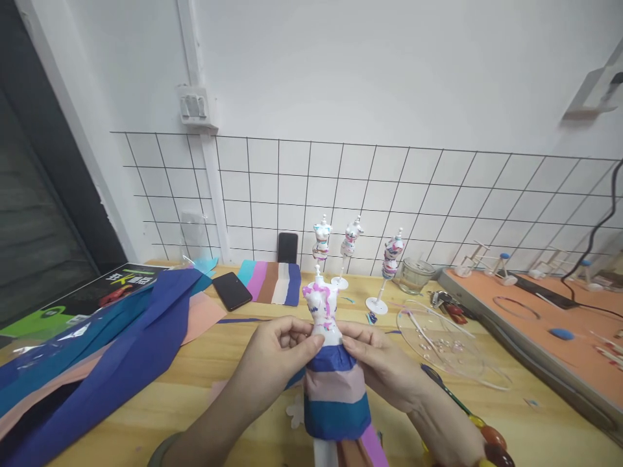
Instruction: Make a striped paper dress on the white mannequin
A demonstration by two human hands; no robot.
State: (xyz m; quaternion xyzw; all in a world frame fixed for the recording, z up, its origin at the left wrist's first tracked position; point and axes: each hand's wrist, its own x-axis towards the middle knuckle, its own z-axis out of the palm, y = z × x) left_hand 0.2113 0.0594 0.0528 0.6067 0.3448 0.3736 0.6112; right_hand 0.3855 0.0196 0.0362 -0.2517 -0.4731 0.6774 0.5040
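A small white mannequin bust (322,310) with pink and blue marks stands in front of me. A striped paper skirt (335,395) in blue, pink and teal is wrapped round its waist. My left hand (272,360) pinches the skirt's top edge at the bust's left side. My right hand (379,363) pinches the same edge at the right side. Both hands are closed on the paper at the waist.
Three more little mannequins (349,243) stand at the back by the wire grid (438,194). Blue and pink paper sheets (121,350) lie left, with a black phone (232,290). A clear plastic tray (442,340), glass jar (415,275) and orange board (545,324) lie right.
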